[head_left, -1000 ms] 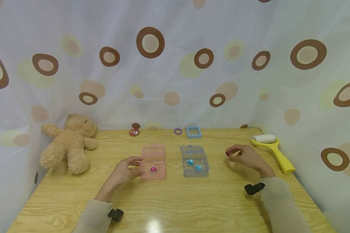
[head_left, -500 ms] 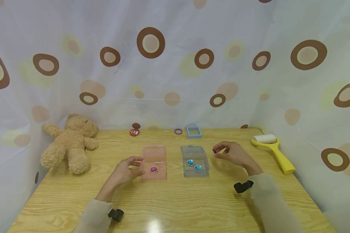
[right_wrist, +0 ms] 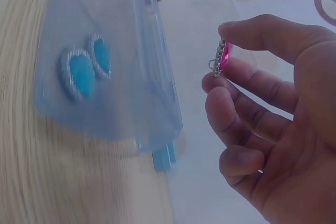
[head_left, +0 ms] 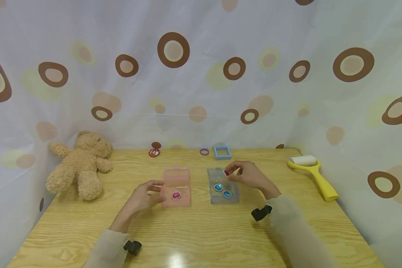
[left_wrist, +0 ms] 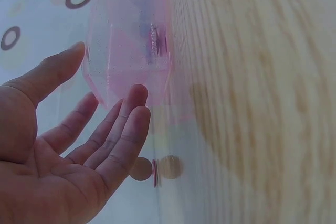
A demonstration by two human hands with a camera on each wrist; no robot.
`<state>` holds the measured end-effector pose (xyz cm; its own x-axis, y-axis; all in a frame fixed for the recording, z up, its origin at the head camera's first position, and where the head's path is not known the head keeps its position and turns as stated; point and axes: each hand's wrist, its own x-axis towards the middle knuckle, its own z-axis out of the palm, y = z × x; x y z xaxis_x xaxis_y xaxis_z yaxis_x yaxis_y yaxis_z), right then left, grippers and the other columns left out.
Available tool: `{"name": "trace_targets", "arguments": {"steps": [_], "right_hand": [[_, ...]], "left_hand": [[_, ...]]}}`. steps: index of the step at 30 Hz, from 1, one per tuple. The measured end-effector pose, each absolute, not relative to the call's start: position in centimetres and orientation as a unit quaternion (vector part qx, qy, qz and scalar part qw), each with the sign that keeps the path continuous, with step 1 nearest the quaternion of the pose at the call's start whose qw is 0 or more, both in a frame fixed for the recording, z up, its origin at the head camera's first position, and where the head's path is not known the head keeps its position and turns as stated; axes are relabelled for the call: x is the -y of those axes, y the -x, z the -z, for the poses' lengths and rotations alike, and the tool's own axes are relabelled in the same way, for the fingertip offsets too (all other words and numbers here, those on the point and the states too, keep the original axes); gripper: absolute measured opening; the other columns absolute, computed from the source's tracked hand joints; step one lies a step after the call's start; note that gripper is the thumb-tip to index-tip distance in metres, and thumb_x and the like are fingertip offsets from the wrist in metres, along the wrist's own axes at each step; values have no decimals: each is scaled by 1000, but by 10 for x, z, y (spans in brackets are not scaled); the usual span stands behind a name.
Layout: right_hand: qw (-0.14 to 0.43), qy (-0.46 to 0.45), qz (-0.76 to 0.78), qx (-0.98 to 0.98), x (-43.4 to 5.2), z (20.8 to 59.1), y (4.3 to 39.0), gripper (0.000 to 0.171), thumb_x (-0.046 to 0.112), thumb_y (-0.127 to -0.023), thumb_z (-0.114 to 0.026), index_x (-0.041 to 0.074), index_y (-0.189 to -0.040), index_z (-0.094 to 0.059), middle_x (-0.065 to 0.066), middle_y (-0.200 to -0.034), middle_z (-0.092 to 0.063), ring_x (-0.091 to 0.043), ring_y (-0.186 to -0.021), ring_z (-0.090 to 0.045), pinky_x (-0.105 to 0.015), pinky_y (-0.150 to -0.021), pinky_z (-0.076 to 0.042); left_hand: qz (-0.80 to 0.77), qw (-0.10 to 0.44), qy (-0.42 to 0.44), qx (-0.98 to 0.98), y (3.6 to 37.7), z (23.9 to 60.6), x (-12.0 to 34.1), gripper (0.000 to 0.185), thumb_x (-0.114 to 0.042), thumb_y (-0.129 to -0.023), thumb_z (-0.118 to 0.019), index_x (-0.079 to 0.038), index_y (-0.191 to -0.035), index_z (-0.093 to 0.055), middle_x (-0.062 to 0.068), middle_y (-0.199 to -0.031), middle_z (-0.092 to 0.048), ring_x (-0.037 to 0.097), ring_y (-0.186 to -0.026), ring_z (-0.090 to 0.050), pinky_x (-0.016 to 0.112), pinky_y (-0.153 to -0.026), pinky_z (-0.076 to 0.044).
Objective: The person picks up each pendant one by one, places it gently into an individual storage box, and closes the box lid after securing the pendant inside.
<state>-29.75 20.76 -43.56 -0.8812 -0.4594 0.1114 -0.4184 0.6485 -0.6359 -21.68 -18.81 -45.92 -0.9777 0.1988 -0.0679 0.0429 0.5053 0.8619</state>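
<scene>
My right hand (head_left: 249, 175) pinches a pink gem charm (right_wrist: 224, 56) with a beaded silver rim and a small loop, between thumb and fingertips. In the head view it overlaps the raised lid of the clear blue box (head_left: 215, 200). Two blue gem charms (head_left: 218, 187) lie inside that box. To its left, the clear pink box (head_left: 185, 203) also has its lid up, and one pink gem charm (head_left: 176, 195) lies in it. My left hand (head_left: 144, 199) is at the pink box's left side, fingers extended and relaxed, fingertips right at its wall (left_wrist: 126, 72).
A teddy bear (head_left: 83, 165) sits at the left. Along the back lie a red round badge (head_left: 154, 152), a purple ring (head_left: 204, 152) and a light blue square frame (head_left: 222, 157). A yellow-handled lint roller (head_left: 316, 175) lies at the right edge.
My right hand has moved left with the pink gem charm, from the table's right side to over the blue box's lid. The left hand has stayed at the pink box.
</scene>
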Motion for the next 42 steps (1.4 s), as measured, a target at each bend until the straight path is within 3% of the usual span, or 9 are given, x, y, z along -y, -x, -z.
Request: {"name": "trace_targets", "arguments": {"steps": [10, 16, 21, 28, 42], "right_hand": [[53, 277, 350, -893, -158, 431, 294, 23, 28, -88, -75, 22, -110, -71, 2, -99, -69, -15, -76, -61, -26, -69, -52], [60, 302, 340, -889, -131, 426, 289, 20, 26, -89, -74, 23, -108, -70, 4, -99, -68, -18, -84, -62, -27, -73, -52], [78, 310, 329, -889, -111, 425, 284, 20, 27, -89, -74, 24, -108, -70, 7, -101, -69, -13, -79, -63, -26, -69, -52], [104, 322, 319, -885, -90, 427, 280, 19, 26, -90, -74, 24, -109, -69, 9, -101, -70, -7, -78, -61, -25, -70, -52], [108, 342, 296, -885, -60, 440, 281, 19, 21, -83, -76, 22, -102, -72, 10, -98, -73, -10, -80, -63, -23, -68, -50]], "left_hand": [[-487, 79, -68, -867, 216, 459, 188, 55, -19, -89, -76, -5, -138, -55, 23, -128, -63, 33, -110, -66, 38, -78, -59], [-483, 77, -72, -869, 216, 458, 188, 56, -20, -89, -76, -6, -139, -55, 24, -128, -63, 34, -109, -66, 39, -80, -59], [-492, 86, -63, -864, 216, 456, 188, 55, -19, -90, -75, -5, -139, -54, 24, -130, -62, 36, -112, -66, 40, -80, -59], [-501, 85, -72, -858, 215, 457, 186, 55, -15, -90, -74, -3, -139, -54, 25, -128, -62, 30, -102, -70, 36, -76, -59], [-497, 85, -72, -861, 214, 456, 187, 54, -18, -90, -74, -4, -138, -55, 25, -128, -62, 32, -103, -69, 38, -76, -58]]}}
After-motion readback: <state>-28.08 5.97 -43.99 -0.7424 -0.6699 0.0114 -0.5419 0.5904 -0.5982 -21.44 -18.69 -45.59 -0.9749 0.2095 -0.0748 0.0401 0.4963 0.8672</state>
